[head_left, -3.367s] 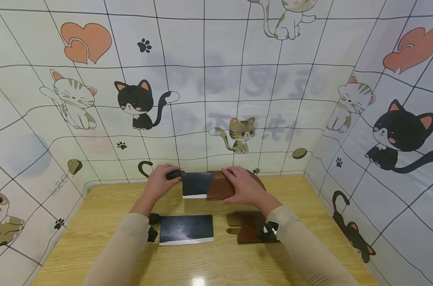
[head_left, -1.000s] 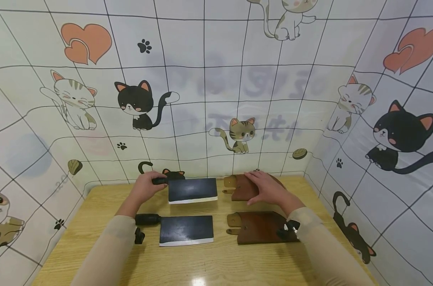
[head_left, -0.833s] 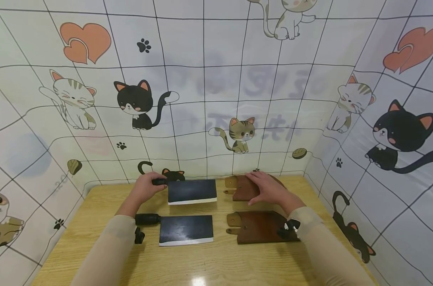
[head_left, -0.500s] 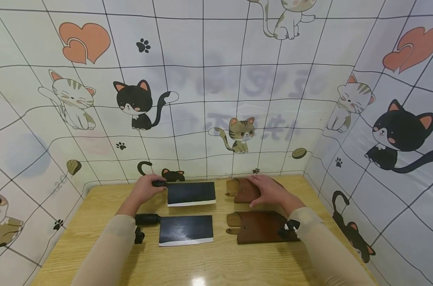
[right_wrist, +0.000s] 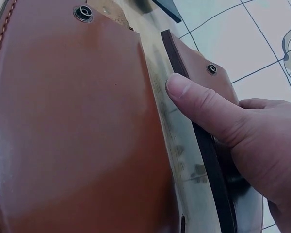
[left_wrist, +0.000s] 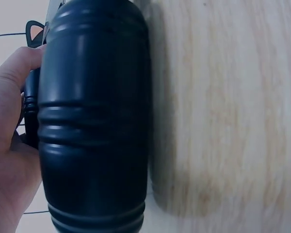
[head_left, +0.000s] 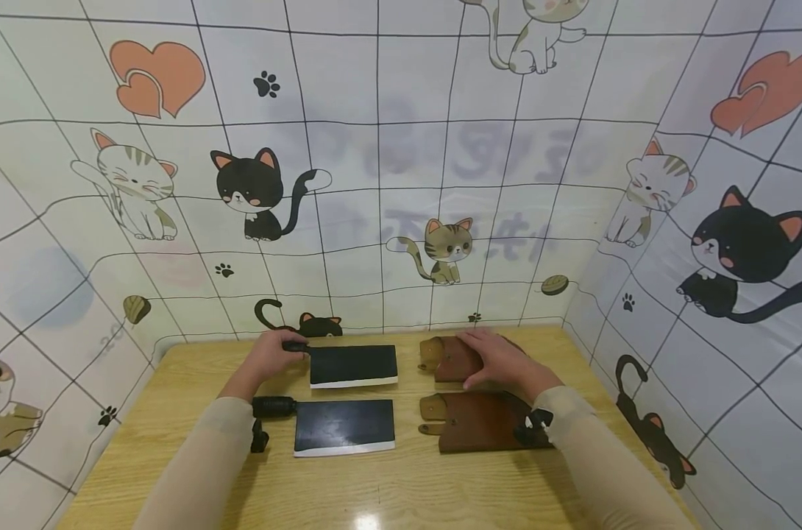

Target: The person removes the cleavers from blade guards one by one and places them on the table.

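My left hand (head_left: 271,355) grips the black handle of the far cleaver (head_left: 352,366), whose dark blade points right with its pale edge toward me. In the left wrist view, thumb and fingers (left_wrist: 14,68) wrap that handle, behind the near cleaver's large black handle (left_wrist: 94,116). My right hand (head_left: 497,359) holds the far brown leather sheath (head_left: 455,359), thumb on its near edge and the other fingers over its far side. A gap separates blade and sheath. The right wrist view shows the thumb (right_wrist: 203,104) on the sheath's dark edge, with a metal snap stud above it.
A second cleaver (head_left: 344,427) lies on the wooden table (head_left: 374,489), nearer me. To its right lies a second brown sheath (head_left: 487,423) with a strap and snap. A cat-printed cloth wall (head_left: 374,280) closes the back and sides.
Earlier the far cleaver's blade was partly inside the far sheath; it has been drawn out leftward. Over the last second, both hands have lowered the cleaver and sheath slightly toward me.
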`<state>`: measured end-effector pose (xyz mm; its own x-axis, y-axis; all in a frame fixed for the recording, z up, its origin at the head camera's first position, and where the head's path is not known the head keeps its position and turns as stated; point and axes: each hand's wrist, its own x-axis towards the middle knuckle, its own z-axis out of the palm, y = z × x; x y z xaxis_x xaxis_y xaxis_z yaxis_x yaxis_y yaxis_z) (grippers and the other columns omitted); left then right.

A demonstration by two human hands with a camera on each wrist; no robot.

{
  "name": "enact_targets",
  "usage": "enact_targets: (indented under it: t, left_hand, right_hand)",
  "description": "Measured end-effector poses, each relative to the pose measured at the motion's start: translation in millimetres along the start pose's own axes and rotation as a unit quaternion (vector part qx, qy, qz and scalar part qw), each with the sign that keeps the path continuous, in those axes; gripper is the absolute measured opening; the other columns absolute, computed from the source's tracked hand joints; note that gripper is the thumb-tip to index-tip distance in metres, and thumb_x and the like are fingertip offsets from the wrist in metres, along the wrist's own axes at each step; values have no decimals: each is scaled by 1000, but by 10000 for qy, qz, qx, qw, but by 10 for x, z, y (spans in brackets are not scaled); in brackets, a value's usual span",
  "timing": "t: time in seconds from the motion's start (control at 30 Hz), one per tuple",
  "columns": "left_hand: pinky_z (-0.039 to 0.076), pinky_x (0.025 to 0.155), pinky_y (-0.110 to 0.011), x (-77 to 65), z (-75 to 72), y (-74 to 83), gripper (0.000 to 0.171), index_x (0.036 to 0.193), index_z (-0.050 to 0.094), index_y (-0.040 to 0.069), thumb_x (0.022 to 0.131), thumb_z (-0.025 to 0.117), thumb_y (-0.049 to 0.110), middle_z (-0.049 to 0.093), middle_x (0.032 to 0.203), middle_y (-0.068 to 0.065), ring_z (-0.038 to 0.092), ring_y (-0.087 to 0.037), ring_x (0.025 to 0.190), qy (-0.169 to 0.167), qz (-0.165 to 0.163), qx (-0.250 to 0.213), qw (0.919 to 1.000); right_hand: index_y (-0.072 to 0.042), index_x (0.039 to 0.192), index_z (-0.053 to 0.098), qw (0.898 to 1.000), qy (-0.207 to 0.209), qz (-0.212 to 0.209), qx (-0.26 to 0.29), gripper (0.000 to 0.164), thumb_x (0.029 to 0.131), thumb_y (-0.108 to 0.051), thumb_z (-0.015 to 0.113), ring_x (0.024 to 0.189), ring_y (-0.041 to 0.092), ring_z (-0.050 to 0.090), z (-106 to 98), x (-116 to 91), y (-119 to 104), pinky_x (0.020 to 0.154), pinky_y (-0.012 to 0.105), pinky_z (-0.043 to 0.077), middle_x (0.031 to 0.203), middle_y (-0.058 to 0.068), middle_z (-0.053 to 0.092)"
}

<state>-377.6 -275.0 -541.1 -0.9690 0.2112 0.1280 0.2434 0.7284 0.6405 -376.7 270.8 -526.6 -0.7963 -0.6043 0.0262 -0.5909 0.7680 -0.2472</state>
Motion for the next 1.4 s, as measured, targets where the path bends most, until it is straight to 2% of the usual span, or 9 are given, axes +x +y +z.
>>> enact_targets:
  t: [0.3, 0.5, 0.63, 0.87, 1.13, 1.4]
  left_hand:
    - [56, 87, -44, 13, 49, -60, 34, 125, 84, 6, 94, 88, 20, 77, 126, -17, 71, -35, 110, -55, 68, 123, 9999]
    - [57, 92, -51, 16, 73, -107, 34, 123, 84, 5, 92, 89, 19, 77, 122, -18, 71, -37, 111, -123, 106, 113, 9998]
    - [57, 96, -54, 16, 90, -116, 34, 123, 84, 4, 93, 89, 18, 78, 120, -17, 71, -37, 111, -135, 52, 44, 9999]
    - [57, 94, -53, 40, 128, -158, 32, 121, 84, 3, 92, 90, 16, 78, 119, -17, 71, -35, 109, -86, 83, 42, 9999]
    - [56, 100, -59, 55, 156, -159, 31, 124, 82, 2, 95, 88, 13, 77, 123, -19, 71, -40, 115, -33, 150, 55, 9999]
    - [56, 100, -59, 53, 176, -147, 33, 126, 82, 2, 96, 87, 13, 75, 128, -21, 69, -40, 117, -52, 29, -14, 10000]
  right_hand:
    - [3, 167, 42, 9999, -54, -72, 85, 119, 80, -55, 98, 155, 54, 40, 3, 1, -48, 122, 69, 35, 168, 30, 44]
    - [5, 166, 43, 9999, -103, -24, 129, 116, 81, -50, 99, 153, 55, 41, 12, -6, -76, 120, 71, 37, 166, 30, 45]
    - [4, 166, 42, 9999, -113, -29, 87, 116, 81, -51, 98, 153, 56, 41, 37, 2, -68, 119, 71, 37, 166, 31, 45]
    - [2, 168, 40, 9995, -218, 106, 190, 117, 82, -52, 97, 155, 54, 39, 56, 28, -46, 122, 71, 35, 168, 30, 43]
    - [0, 170, 39, 9990, -347, 218, 162, 116, 83, -54, 96, 155, 52, 40, 91, 45, -27, 122, 69, 35, 169, 29, 43]
    - [-2, 171, 37, 9984, -495, 239, 127, 117, 85, -57, 94, 157, 49, 40, 168, 95, 57, 124, 65, 36, 171, 25, 42]
